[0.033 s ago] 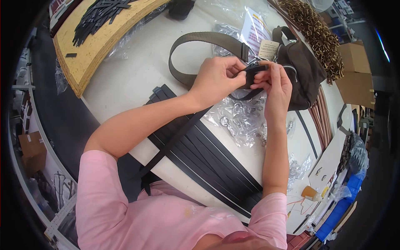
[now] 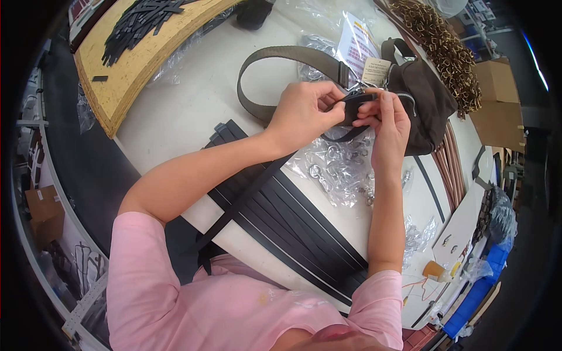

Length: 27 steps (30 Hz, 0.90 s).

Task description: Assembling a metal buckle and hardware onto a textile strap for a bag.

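Note:
My left hand [image 2: 305,112] and my right hand [image 2: 386,120] are close together over the table, both closed in a pinch on a black strap [image 2: 356,106]. The strap is folded between the fingers, and a length of it seems to trail under my left wrist toward the table's front edge. Some dark hardware shows at my left fingertips, too small to make out. Just beyond sits a dark brown bag [image 2: 427,108] with a zip, a paper tag [image 2: 375,71] and a looped webbing shoulder strap [image 2: 253,64]. My fingers partly hide where strap and bag meet.
Flat black straps [image 2: 293,216] lie fanned out below my hands. Clear plastic bags of metal rings and clasps [image 2: 333,169] lie between my forearms. A wooden board [image 2: 126,76] holds short black strips at far left; brass-coloured hardware [image 2: 451,47] is heaped at far right, near a cardboard box [image 2: 497,120].

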Each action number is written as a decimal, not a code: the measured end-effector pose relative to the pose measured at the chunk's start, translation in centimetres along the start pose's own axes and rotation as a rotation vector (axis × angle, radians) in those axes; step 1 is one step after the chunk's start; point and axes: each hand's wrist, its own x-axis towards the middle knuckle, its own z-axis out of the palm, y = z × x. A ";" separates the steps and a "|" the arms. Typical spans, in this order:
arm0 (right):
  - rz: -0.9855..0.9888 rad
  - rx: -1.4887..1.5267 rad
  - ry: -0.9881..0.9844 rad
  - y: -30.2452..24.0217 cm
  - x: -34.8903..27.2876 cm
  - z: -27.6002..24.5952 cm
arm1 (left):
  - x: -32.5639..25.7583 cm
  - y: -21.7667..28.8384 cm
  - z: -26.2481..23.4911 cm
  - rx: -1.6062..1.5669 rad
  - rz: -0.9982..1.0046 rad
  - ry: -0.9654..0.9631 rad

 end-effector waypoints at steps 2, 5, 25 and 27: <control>0.001 0.041 0.001 -0.3 -0.3 -0.6 | 0.0 0.2 0.2 0.047 0.031 0.014; 0.012 0.026 0.040 -1.5 -0.7 0.0 | -0.2 0.3 -0.2 0.143 0.083 0.026; -0.062 -0.113 0.003 -1.4 -1.3 -0.8 | -0.1 0.6 -0.3 0.122 0.087 0.046; 0.090 0.063 -0.071 -2.2 -0.9 -2.4 | -0.1 0.7 -0.4 0.125 0.042 -0.039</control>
